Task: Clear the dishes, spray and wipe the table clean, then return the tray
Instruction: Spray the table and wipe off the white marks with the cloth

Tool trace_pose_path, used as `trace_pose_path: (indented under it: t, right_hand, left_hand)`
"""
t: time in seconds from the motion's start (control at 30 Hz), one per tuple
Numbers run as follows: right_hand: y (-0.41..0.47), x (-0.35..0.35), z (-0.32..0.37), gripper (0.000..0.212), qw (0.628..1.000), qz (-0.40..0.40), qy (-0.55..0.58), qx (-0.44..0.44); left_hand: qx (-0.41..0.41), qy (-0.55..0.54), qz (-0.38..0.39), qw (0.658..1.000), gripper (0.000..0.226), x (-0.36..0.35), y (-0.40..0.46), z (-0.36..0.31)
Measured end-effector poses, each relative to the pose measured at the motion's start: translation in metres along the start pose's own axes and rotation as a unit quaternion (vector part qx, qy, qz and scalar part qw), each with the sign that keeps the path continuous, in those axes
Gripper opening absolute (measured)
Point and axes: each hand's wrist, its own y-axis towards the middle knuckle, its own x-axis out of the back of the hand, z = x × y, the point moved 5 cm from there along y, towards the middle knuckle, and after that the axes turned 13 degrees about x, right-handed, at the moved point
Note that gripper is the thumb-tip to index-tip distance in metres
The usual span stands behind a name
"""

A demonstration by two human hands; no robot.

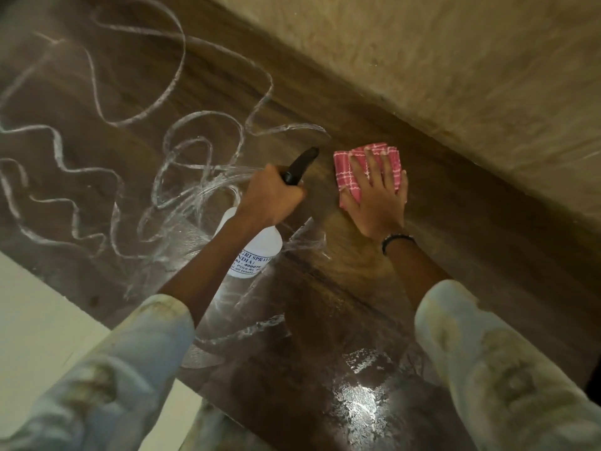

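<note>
Under the right hand point(379, 198) lies a folded pink checked cloth point(357, 167), pressed flat on the dark wood-grain table point(374, 281). The hand is spread wide, palm down, its fingers point(370, 162) splayed across the cloth so that only the far edge and the left corner of the fabric show past them. A dark beaded bracelet point(397, 241) circles the wrist just behind the hand.

Just to the left of that hand, close but apart from it, the left hand point(271, 198) is closed tight around the neck of a white spray bottle point(252, 252). The bottle's black nozzle point(300, 164) juts out beyond the knuckles, pointing away from the person, while the white body with blue printed lettering hangs below the wrist, tilted toward the person.

Beyond and to the left of the left hand, looping trails of wet spray point(175, 148) cross the tabletop. Nearer than both hands, between the 2 pale sleeves point(487, 353), a wet patch point(361, 402) shines with glare. Past the right hand, the table's far edge meets a rough beige wall point(455, 60). Left of the left forearm, a pale floor point(39, 320) shows beyond the table's edge.
</note>
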Motion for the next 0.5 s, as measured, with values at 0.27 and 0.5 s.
trace_pose_path:
  t: [0.27, 0.5]
  right_hand:
    - [0.0, 0.001, 0.002, 0.071, 1.0, 0.009, -0.012, -0.012]
    - [0.0, -0.002, -0.001, 0.067, 1.0, 0.003, -0.026, -0.006]
  left_hand:
    - [-0.001, 0.032, 0.001, 0.999, 0.019, 0.003, 0.025, -0.02]
    - [0.013, 0.038, 0.018, 0.999, 0.021, 0.017, 0.048, -0.028]
